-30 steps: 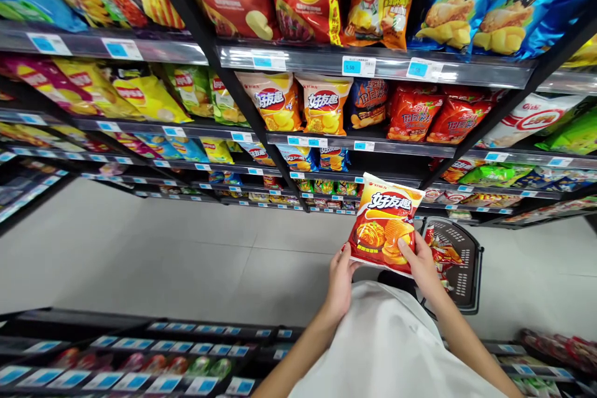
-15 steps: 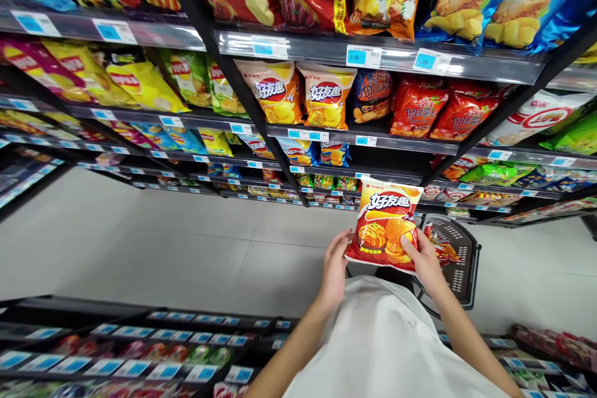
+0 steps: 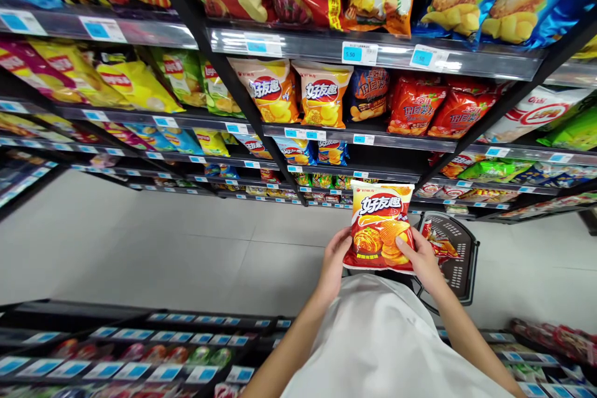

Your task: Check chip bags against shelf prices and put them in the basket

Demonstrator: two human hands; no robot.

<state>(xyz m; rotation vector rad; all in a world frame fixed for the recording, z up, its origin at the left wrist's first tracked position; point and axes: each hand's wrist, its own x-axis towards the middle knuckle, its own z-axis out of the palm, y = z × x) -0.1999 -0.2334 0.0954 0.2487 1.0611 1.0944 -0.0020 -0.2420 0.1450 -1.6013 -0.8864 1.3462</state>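
Note:
I hold a red and yellow bag of crisps (image 3: pixel 380 224) upright in front of my chest, its printed face toward me. My left hand (image 3: pixel 334 263) grips the bag's lower left edge with fingers curled behind it. On the lower right corner, my right hand (image 3: pixel 422 256) holds it with the thumb on the front. Just behind the bag, to the right, stands a black shopping basket (image 3: pixel 459 261) on the floor with a red packet (image 3: pixel 438 244) lying in it.
Black shelving (image 3: pixel 373 56) full of snack bags and blue price tags fills the view ahead and to both sides. Matching yellow bags (image 3: pixel 321 94) sit on the second shelf. Another low shelf (image 3: pixel 140 336) runs behind me. Grey tiled floor (image 3: pixel 163 249) lies to the left.
The bag has turned from tilted to more upright and shifted slightly left. Both hands stay on it.

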